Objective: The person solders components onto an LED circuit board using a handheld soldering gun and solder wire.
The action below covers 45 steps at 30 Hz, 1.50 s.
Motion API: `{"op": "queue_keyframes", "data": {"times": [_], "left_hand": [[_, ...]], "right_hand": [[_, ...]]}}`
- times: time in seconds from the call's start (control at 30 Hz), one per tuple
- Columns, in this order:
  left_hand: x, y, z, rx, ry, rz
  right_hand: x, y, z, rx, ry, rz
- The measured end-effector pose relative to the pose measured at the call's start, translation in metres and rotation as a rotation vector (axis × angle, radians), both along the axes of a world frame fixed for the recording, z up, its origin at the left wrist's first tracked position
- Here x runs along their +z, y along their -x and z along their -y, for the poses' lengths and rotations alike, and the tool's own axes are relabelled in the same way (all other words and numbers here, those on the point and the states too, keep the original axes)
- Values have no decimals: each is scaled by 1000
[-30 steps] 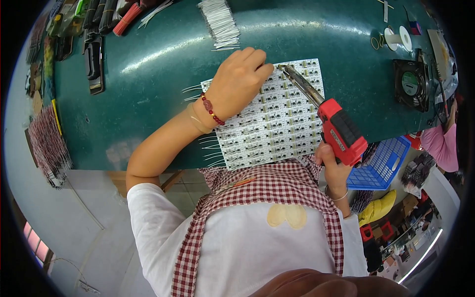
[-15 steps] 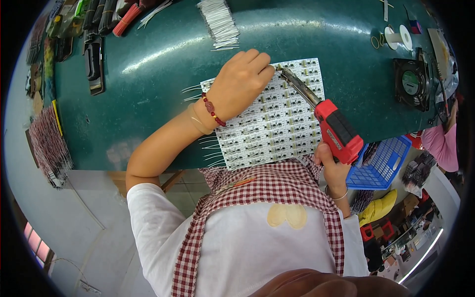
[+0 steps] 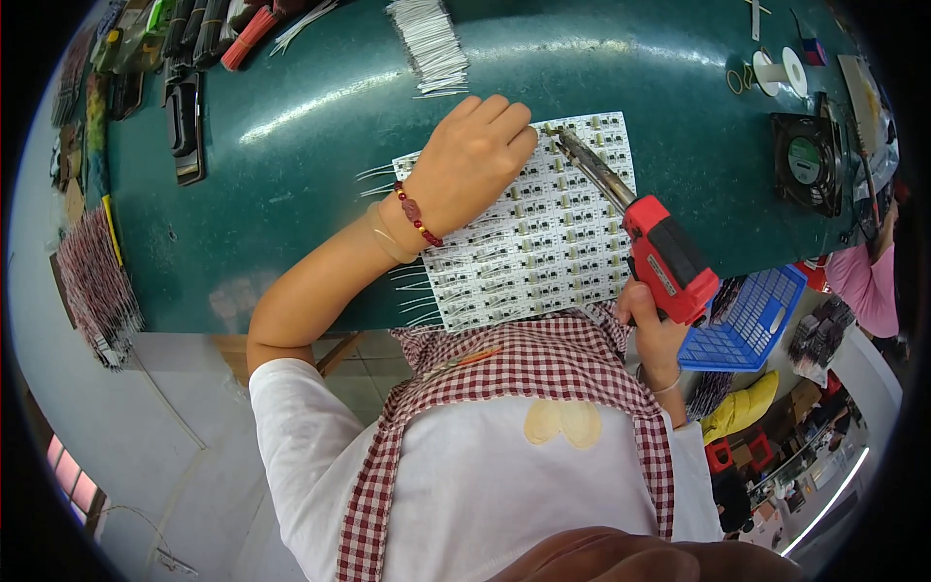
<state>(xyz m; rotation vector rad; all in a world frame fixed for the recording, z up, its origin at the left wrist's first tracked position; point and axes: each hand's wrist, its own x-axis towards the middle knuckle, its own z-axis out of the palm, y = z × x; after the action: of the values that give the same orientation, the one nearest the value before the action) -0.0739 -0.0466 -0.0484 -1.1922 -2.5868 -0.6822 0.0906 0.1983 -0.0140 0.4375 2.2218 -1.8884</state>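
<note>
A white circuit board panel (image 3: pixel 548 257) with rows of small dark components lies on the green table at its near edge. Thin white wires (image 3: pixel 415 288) run across its left part and stick out past its left edge. My left hand (image 3: pixel 473 153) rests over the upper left of the panel, fingers curled together; their tips and anything pinched there are hidden. Gripped in my right hand (image 3: pixel 652 325) is a red and black soldering gun (image 3: pixel 669 260), slanting up and left. Its metal tip is at the panel's top rows, just right of my left fingers.
A bundle of white wires (image 3: pixel 429 48) lies beyond the panel. To the right are a white spool (image 3: pixel 781 74) and a black fan (image 3: pixel 807 165); a blue basket (image 3: pixel 745 320) sits below the table edge. Wire bundles (image 3: pixel 97 281) hang at left. Another person's pink sleeve (image 3: pixel 866 288) shows at far right.
The soldering gun has shifted slightly to the right, its tip moving a little away from my left fingers. My left hand stays almost in place.
</note>
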Motion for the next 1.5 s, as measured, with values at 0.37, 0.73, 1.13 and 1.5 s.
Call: {"op": "queue_keyframes", "data": {"times": [0.37, 0.73, 1.13, 1.5], "left_hand": [[-1, 2, -3, 8, 1, 4], [-1, -1, -8, 42, 29, 58], [-2, -3, -9, 68, 87, -83], [16, -8, 3, 154, 9, -83]], "right_hand": [[14, 9, 5, -88, 12, -59], [37, 1, -99, -532, 152, -574], [-11, 33, -211, -1014, -157, -580], [5, 25, -162, -1098, 68, -745]]}}
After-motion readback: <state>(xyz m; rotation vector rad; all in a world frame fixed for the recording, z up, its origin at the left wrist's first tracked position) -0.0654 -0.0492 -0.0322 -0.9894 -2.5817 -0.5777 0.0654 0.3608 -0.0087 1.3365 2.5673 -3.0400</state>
